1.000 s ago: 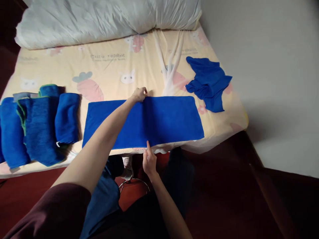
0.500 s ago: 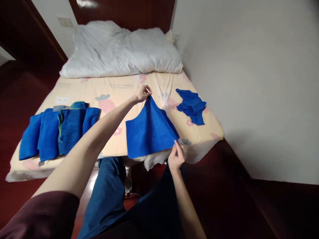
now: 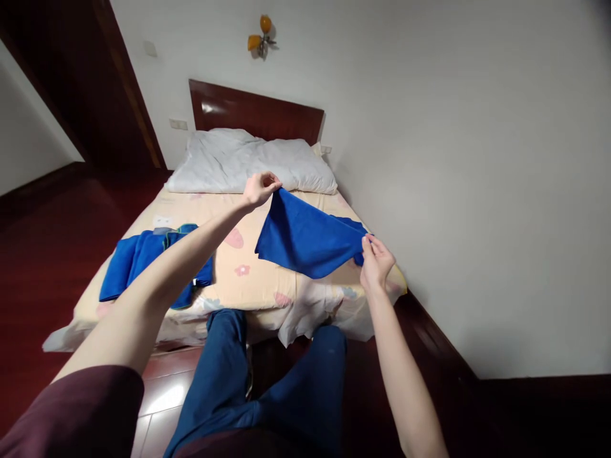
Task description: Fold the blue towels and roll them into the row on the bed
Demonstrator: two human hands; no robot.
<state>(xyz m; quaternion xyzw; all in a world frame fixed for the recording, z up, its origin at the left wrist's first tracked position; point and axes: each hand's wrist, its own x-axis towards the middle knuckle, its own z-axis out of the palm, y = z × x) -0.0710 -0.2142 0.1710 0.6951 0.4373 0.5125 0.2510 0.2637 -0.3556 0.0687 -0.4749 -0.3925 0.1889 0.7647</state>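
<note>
A blue towel (image 3: 310, 235) hangs stretched between my two hands above the bed. My left hand (image 3: 260, 189) pinches its upper left corner. My right hand (image 3: 376, 259) pinches the other end, lower and to the right. The cloth sags between the two grips, and its left edge droops toward the sheet. Behind it, partly hidden, lies another crumpled blue cloth (image 3: 351, 222) on the bed's right side. Several folded blue towels (image 3: 121, 267) lie side by side on the left, partly covered by my left forearm.
The bed (image 3: 238, 286) has a patterned cream sheet that hangs over the front edge. A white quilt (image 3: 248, 162) lies against the dark headboard (image 3: 252, 111). A white wall (image 3: 458, 191) stands close on the right. My knees are near the bed's front edge.
The towel has been lifted off the bed and pulled out sideways. My right hand has risen and moved right, while my left hand shifted slightly left. The view has tilted up.
</note>
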